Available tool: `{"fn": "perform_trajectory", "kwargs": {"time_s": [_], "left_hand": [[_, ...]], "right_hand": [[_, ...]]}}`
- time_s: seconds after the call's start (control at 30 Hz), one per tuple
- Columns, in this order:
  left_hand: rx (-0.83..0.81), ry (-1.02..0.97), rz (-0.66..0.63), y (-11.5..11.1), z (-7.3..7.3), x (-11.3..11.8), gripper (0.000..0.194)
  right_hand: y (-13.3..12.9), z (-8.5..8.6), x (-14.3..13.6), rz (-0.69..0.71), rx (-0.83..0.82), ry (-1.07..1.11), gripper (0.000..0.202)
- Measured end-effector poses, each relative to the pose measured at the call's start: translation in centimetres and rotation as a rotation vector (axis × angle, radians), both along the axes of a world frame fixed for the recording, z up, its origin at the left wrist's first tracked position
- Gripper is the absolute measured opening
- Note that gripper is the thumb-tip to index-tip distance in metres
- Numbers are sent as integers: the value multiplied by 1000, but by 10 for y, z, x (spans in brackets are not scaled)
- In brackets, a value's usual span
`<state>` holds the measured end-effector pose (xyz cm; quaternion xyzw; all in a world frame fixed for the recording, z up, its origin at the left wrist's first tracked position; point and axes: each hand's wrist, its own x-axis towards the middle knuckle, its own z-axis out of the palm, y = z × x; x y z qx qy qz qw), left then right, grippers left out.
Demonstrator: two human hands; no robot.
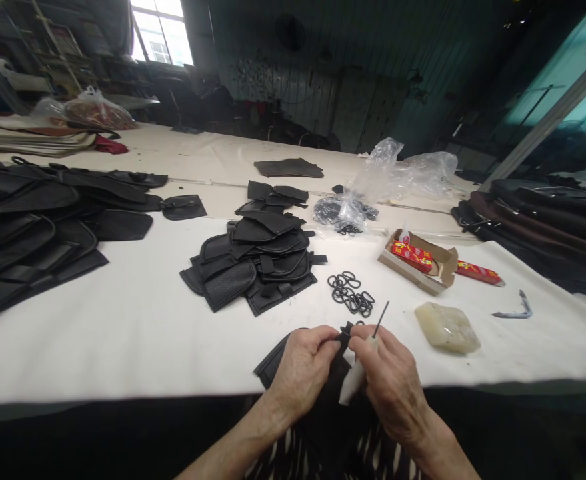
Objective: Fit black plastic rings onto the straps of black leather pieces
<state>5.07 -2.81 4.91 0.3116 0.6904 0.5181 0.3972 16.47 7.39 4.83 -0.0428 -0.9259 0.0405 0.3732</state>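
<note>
At the front edge of the table my left hand pinches the narrow strap of a black leather piece. The piece lies partly under that hand and hangs toward my lap. My right hand is closed around an awl with a pale, wrapped-looking handle, its thin metal shaft pointing up. The right fingertips also meet the strap's end, beside a black ring that is partly hidden. Just beyond my hands lies a loose heap of black oval rings.
Stacked black leather pieces lie ahead, with a larger pile at left. On the right are a yellowish block, a cardboard box with red packets, a bent metal tool and dark stacked bags. Clear plastic bags lie farther back.
</note>
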Motion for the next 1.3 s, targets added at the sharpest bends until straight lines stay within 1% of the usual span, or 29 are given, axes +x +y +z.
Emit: {"fn": "perform_trajectory", "kwargs": {"time_s": [0.07,0.2,0.3,0.4,0.5,0.67,0.73,0.9,1.0,1.07,1.1,1.17,1.23,1.3], "left_hand": [[4,-22,7,0,-2,0,21],[19,-31,24,0,-6,-1,19],[44,-66,36,-1,-7,-1,16],[62,-112,45,-2,-5,-1,25],[40,-146,59,-3,-1,-1,36],[52,-184,100,-4,3,0,39],[52,-180,107,-4,3,1,37],[90,-215,100,-3,0,0,26],[102,-229,112,-3,0,0,20],[93,-242,130,-3,1,0,19],[87,-246,139,-3,2,0,18],[84,-251,156,-2,4,1,15],[89,-252,177,-2,5,2,12],[103,-256,190,-2,6,3,11]], "right_hand": [[-1,0,0,24,-25,5,29],[-7,-9,0,6,-234,37,22],[-13,-19,-2,-22,-319,51,17],[-17,-25,-4,-60,-362,70,16],[-19,-28,-5,-86,-419,73,16],[-19,-28,-3,-91,-512,54,14],[-18,-27,-3,-87,-531,63,12],[-17,-21,-6,-73,-460,79,16],[-20,-23,-7,-69,-496,72,16],[-23,-25,-6,-101,-561,95,13],[-24,-25,-5,-145,-600,126,10],[-26,-23,-3,-280,-723,175,6],[-28,-17,-3,-384,-938,148,15],[-30,-10,-4,-372,-1203,80,22]]}}
